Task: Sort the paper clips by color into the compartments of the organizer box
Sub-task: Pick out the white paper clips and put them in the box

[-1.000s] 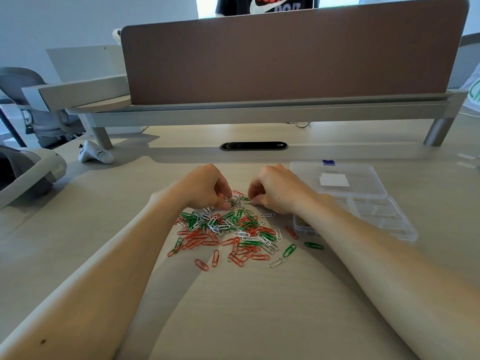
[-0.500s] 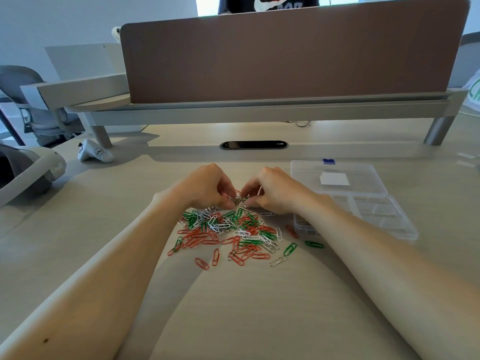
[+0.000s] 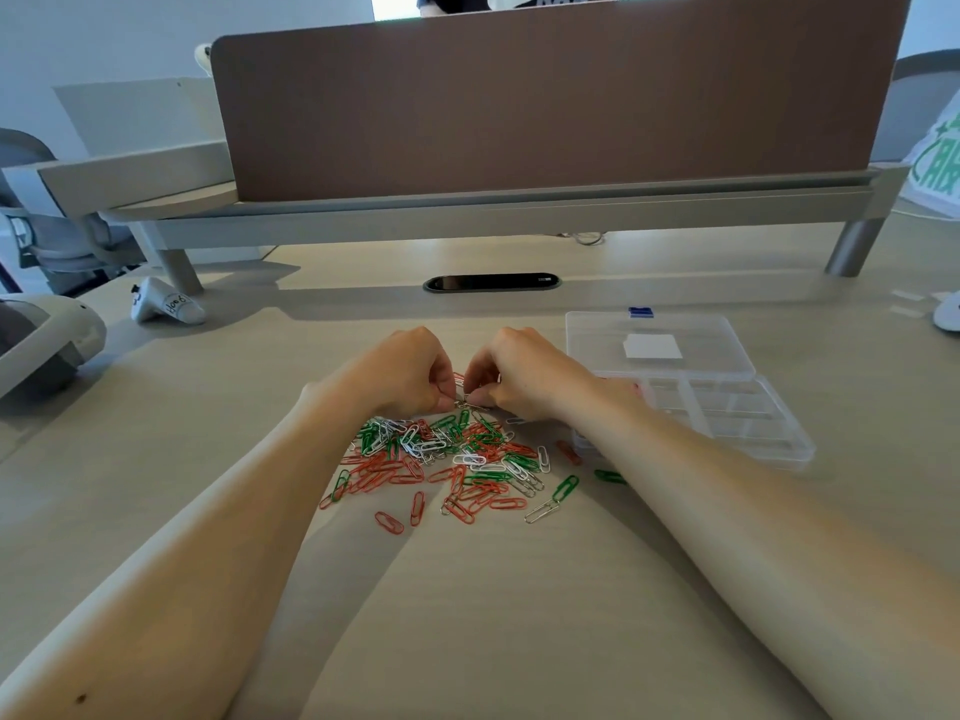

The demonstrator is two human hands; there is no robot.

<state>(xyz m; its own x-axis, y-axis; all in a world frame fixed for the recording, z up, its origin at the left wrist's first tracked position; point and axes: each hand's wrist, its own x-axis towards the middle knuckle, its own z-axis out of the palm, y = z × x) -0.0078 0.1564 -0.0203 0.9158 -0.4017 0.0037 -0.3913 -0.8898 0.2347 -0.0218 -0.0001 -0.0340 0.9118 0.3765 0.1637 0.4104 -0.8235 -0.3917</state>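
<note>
A pile of red, green, white and silver paper clips (image 3: 447, 459) lies on the desk in front of me. Both hands meet at the pile's far edge. My left hand (image 3: 400, 371) and my right hand (image 3: 524, 371) pinch a small cluster of silver clips (image 3: 470, 404) between their fingertips, just above the pile. The clear plastic organizer box (image 3: 769, 433) sits to the right with its lid (image 3: 660, 330) folded open behind it. My right forearm covers the box's near left corner. The visible compartments look empty.
A brown divider panel (image 3: 545, 96) on a grey rail closes off the desk's far side. A black cable slot (image 3: 491, 282) lies behind my hands. A white controller (image 3: 166, 304) and a headset (image 3: 36, 340) rest at the left. Stray clips (image 3: 566, 485) lie near the box.
Both hands have closed in on each other and lifted slightly from the pile's far edge, with the silver clips now pinched between them. The pile and the box have not moved.
</note>
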